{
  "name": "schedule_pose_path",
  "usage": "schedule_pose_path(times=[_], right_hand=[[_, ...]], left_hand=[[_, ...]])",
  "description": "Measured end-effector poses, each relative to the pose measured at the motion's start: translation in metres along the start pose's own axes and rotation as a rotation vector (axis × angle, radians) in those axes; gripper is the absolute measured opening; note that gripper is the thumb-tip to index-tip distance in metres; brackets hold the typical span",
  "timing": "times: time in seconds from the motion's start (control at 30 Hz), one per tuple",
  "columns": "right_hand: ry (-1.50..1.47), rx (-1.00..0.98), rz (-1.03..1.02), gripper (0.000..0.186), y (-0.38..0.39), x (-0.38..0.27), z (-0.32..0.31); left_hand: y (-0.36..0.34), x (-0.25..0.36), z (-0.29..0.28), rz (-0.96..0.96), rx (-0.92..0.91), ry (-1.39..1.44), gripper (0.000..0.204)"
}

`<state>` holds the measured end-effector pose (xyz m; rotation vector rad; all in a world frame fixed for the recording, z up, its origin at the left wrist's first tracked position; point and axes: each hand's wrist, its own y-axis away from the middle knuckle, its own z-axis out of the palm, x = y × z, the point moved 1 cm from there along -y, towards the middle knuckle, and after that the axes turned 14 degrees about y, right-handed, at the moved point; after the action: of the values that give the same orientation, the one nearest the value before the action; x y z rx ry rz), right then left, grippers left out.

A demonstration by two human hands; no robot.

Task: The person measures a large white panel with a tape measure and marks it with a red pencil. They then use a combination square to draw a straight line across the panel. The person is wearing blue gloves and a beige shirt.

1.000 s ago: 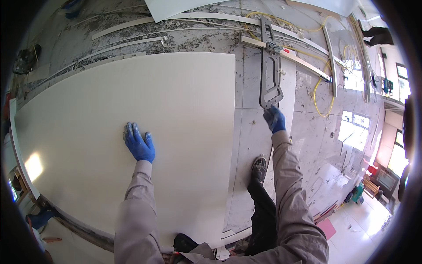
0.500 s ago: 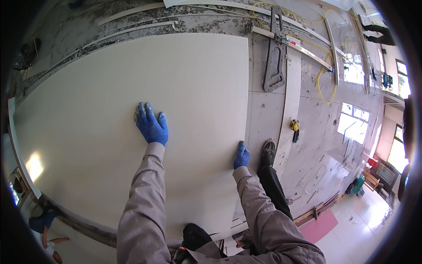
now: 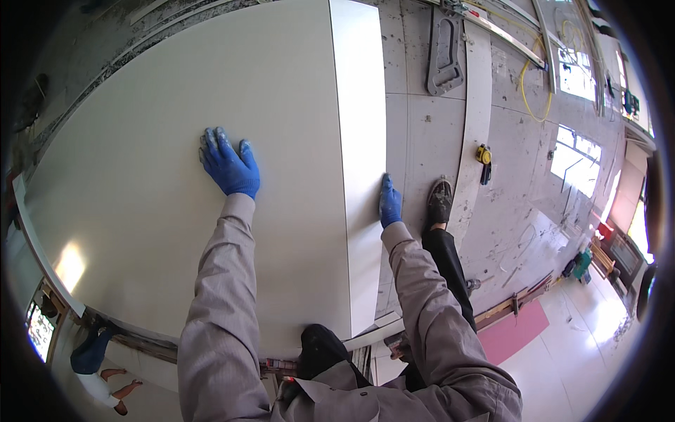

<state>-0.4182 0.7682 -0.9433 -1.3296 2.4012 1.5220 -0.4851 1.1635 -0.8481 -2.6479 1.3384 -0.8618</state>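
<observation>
A large, smooth white panel (image 3: 281, 232) spreads out in front of me. Along its right side runs a long white strip (image 3: 360, 126), set at an angle to the rest across a straight crease line. My left hand (image 3: 234, 167), in a blue glove dusted pale at the fingertips, lies flat on the broad part with fingers spread. At the strip's outer edge, my right hand (image 3: 391, 202), gloved in blue too, is closed round the edge; its fingers underneath are partly hidden.
Right of the panel, a dark shoe (image 3: 440, 200) stands on the scuffed grey surface. Beyond lie a long pale board (image 3: 477, 105), a yellow tape measure (image 3: 484, 155), a grey metal tool with cut-outs (image 3: 445, 56) and a yellow hose (image 3: 526, 91). Another person (image 3: 95, 369) is at lower left.
The panel's right strip now stands at an angle along a straight line, where the surface looked flat before. My right hand stays on its edge. The view has shifted somewhat.
</observation>
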Motion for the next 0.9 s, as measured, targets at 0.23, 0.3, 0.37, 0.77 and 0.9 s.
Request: schedule_pose_path(times=[0.23, 0.3, 0.37, 0.77, 0.9], right_hand=[[-0.075, -0.348, -0.233, 0.024, 0.102, -0.051, -0.064], [0.097, -0.184, -0.300, 0.021, 0.143, -0.071, -0.066], [0.220, -0.088, -0.449, 0.016, 0.168, -0.092, -0.082], [0.109, -0.128, -0.368, 0.033, 0.195, -0.035, -0.178], [0.085, -0.291, -0.368, 0.035, 0.254, -0.046, -0.144]], left_hand=[[0.006, -0.012, 0.004, 0.021, 0.018, -0.029, 0.062], [0.001, -0.007, 0.004, 0.031, 0.029, -0.043, 0.061], [0.006, -0.011, 0.002, 0.024, 0.034, -0.044, 0.061], [0.010, -0.018, 0.005, 0.023, 0.052, -0.025, 0.063], [0.006, -0.016, 0.018, 0.048, 0.055, -0.042, 0.062]])
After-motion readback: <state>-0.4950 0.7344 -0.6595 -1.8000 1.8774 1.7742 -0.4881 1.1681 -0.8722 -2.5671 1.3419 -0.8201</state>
